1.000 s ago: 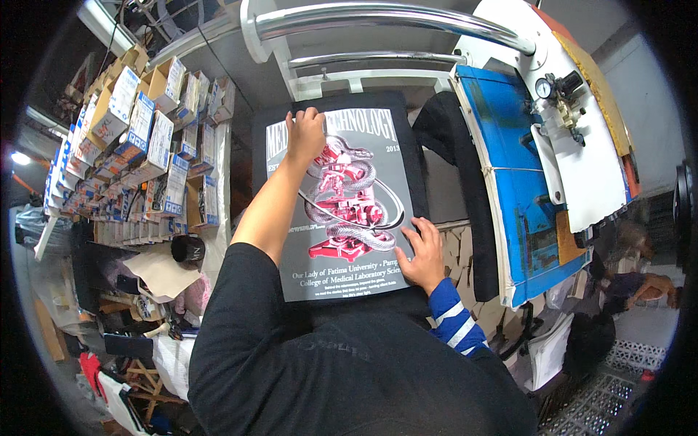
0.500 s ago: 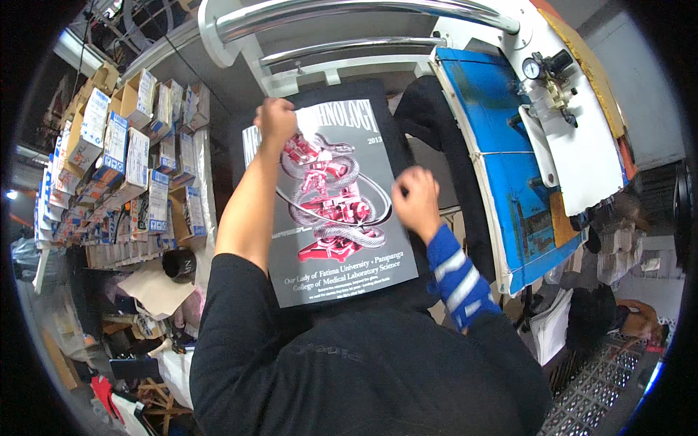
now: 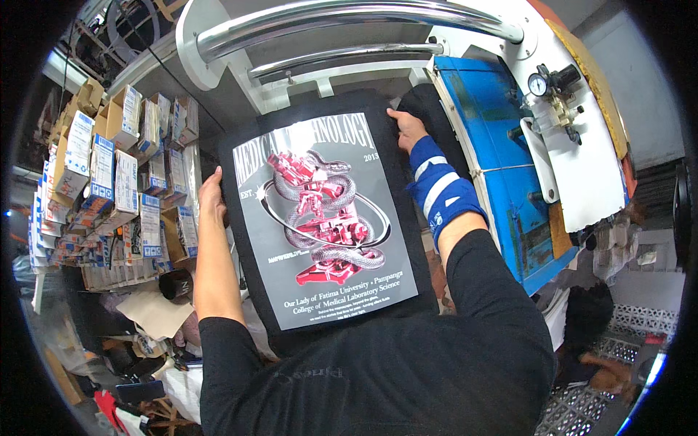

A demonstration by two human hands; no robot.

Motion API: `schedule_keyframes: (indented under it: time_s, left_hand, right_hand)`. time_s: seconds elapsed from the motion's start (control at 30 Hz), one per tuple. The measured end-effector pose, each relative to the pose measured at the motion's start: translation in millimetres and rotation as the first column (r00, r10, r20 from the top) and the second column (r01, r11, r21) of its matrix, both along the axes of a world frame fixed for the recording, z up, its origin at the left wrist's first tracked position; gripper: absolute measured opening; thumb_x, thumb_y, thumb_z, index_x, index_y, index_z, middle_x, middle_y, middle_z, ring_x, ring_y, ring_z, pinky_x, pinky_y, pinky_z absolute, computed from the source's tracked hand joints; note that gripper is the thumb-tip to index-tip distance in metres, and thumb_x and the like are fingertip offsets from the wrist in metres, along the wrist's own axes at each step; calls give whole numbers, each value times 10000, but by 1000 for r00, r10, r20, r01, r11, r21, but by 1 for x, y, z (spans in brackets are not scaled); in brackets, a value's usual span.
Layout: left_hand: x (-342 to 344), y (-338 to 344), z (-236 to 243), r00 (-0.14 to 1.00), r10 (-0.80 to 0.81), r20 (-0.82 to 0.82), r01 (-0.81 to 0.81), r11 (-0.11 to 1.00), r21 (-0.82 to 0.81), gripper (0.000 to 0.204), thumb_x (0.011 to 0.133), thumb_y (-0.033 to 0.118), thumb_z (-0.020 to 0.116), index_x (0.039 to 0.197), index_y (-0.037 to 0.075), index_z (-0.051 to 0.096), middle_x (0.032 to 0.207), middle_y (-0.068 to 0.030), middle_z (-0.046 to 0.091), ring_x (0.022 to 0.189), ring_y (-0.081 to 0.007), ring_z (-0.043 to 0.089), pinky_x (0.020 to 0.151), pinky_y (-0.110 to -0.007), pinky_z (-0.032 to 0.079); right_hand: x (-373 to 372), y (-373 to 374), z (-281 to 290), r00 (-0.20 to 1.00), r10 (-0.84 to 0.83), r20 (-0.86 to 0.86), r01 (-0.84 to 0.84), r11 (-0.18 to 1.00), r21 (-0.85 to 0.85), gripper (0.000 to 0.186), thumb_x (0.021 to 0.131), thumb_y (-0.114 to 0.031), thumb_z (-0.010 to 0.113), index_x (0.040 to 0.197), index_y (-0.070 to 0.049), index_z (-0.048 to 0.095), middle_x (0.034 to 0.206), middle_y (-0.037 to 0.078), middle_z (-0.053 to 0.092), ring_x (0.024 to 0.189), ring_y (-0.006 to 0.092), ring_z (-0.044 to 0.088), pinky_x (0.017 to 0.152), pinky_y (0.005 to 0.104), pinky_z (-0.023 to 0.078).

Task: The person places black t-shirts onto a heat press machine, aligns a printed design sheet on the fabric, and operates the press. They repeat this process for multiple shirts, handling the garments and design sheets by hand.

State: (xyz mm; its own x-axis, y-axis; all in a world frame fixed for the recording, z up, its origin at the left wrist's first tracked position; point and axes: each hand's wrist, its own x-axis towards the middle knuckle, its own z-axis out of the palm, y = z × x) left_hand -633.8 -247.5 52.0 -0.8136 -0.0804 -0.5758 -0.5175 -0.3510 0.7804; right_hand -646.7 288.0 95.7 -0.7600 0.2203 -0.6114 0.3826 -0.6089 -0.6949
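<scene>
A dark grey printed sheet (image 3: pixel 291 287) with a red and silver microscope-and-snake picture and white lettering lies on black fabric (image 3: pixel 254 291), spread over a flat bed in front of me. At the fabric's left edge, my left hand (image 3: pixel 211 195) is closed, its thumb upward and its other fingers mostly hidden. My right hand (image 3: pixel 408 131) is closed on the upper right edge, with the thumb side toward the print and a blue and white striped band around the forearm. Neither hand touches the printed sheet.
Chrome bars (image 3: pixel 349 20) on a white frame cross the far side. To the right stand a blue panel (image 3: pixel 502 167) and a white plate with a pressure gauge (image 3: pixel 537 84). Several open cardboard boxes (image 3: pixel 116 171) are stacked at left. A person's arm shows at lower right.
My left hand has left the printed sheet's upper left corner and moved out to the fabric's left edge. My right hand has gone up and away to the upper right edge. The lettering at top left is uncovered.
</scene>
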Motion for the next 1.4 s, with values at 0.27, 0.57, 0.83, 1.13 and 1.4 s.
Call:
schedule_keyframes:
  time_s: [0.27, 0.57, 0.83, 1.13, 1.4]
  left_hand:
    - [-10, 10, 4, 959, 114, -259, -117, 993, 3, 288, 912, 162, 750, 1142, 1, 686, 1068, -76, 726, 976, -192, 672, 892, -300, 511]
    - [-8, 6, -7, 920, 258, -294, -225, 964, 142, 330, 890, 103, 741, 1181, -41, 683, 1156, -132, 707, 1074, -233, 651, 981, -346, 488]
    - [14, 25, 16, 942, 60, -331, -201, 889, -411, 393, 951, 186, 700, 1274, -27, 632, 1212, -130, 688, 1085, -205, 646, 923, -310, 509]
    - [265, -22, 24, 950, -313, 20, 313, 950, 28, 281, 1012, 302, 638, 1169, 70, 653, 1086, -30, 726, 889, -115, 681, 797, -280, 519]
    - [323, -30, 63, 967, -251, -40, 250, 968, -24, 291, 940, 224, 745, 1149, 46, 649, 921, 25, 677, 748, -76, 603, 718, -233, 482]
  right_hand:
    - [-4, 52, -29, 978, 95, -185, -66, 985, 160, 267, 919, -163, 705, 1102, 33, 704, 1089, 160, 727, 969, 287, 681, 926, 409, 510]
    - [2, 39, -5, 991, 85, -100, -58, 966, 251, 282, 934, -182, 705, 1167, -24, 709, 1092, 113, 732, 1000, 255, 682, 914, 400, 518]
    - [46, 20, 17, 981, 177, -75, -41, 577, 816, 414, 935, -277, 719, 1266, -34, 668, 1198, 122, 694, 1086, 223, 644, 895, 358, 501]
    - [319, -9, 13, 927, 253, 277, -353, 839, 414, 636, 1041, -507, 522, 1230, 86, 649, 1214, 146, 699, 1068, 218, 670, 953, 347, 498]
    - [366, 26, 11, 957, 286, 37, -287, 958, 17, 322, 991, -160, 639, 1245, 36, 622, 1204, 142, 693, 1121, 249, 667, 1017, 388, 512]
